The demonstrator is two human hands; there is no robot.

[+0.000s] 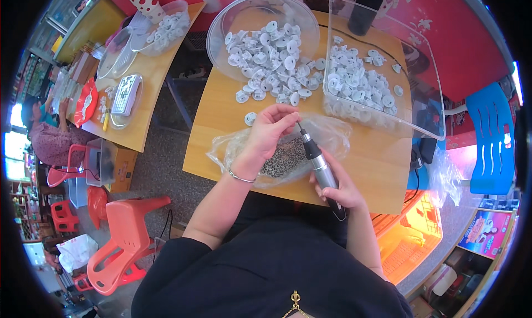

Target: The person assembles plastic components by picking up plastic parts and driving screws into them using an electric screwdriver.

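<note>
My right hand (344,187) is wrapped round a silver and black electric screwdriver (322,169), its bit pointing up and away from me. At the bit's tip, the thumb and fingers of my left hand (272,130) are pinched together. Whatever they hold is too small to make out. Below both hands a clear plastic bag (224,147) lies spread on the table, with a heap of small metal screws (284,158) in it. Just past my left hand, many white round plastic parts (271,57) are piled loosely, and one single part (250,118) lies apart beside the bag.
A clear round tub (219,49) lies tipped behind the pile. To the right, a clear rectangular bin (426,130) holds more white parts. A dark bottle (367,10) and a cable are at the back. Red chairs (124,224) stand left, an orange crate (413,246) right.
</note>
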